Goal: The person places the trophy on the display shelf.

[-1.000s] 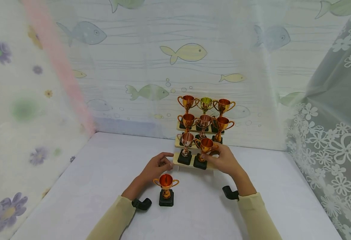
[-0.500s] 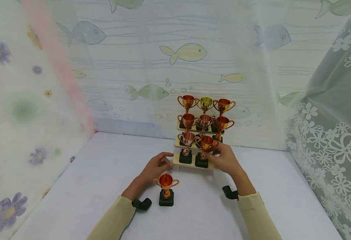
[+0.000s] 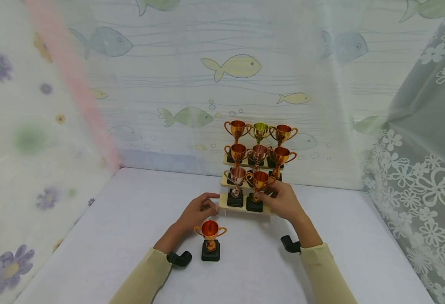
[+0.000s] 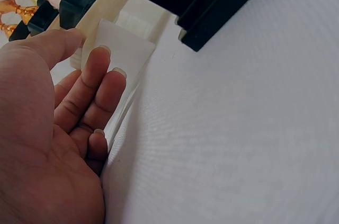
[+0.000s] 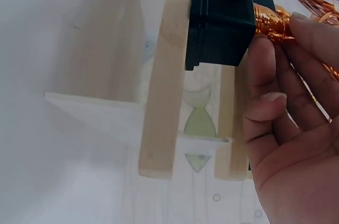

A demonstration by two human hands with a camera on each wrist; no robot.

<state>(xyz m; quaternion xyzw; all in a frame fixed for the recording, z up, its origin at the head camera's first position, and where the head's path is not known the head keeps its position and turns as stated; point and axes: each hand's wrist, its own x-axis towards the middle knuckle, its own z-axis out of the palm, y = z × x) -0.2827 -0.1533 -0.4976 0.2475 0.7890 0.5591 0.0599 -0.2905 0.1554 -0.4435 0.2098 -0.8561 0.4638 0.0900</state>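
In the head view my right hand (image 3: 285,202) pinches the stem of an orange-gold trophy cup (image 3: 260,180). Its black base (image 5: 225,20) is at the bottom shelf (image 5: 165,91) of a tiered wooden stand, seen close in the right wrist view. Just left of it on this shelf stands a rose-gold trophy cup (image 3: 237,176). My left hand (image 3: 195,213) holds the shelf's left end between thumb (image 4: 66,41) and index finger, the other fingers loosely bent. Another orange-gold trophy cup (image 3: 210,231) stands upright on the table, near the left wrist.
Two upper tiers of the stand carry several trophy cups, among them a yellow-gold one (image 3: 260,132) and a rose-gold one (image 3: 257,155). A fish-print curtain (image 3: 184,84) hangs right behind the stand. White cloth covers the table (image 3: 252,266).
The cup in my right hand and the rose-gold cup beside it have shifted slightly back on the bottom shelf. My left hand stays at the shelf's end.
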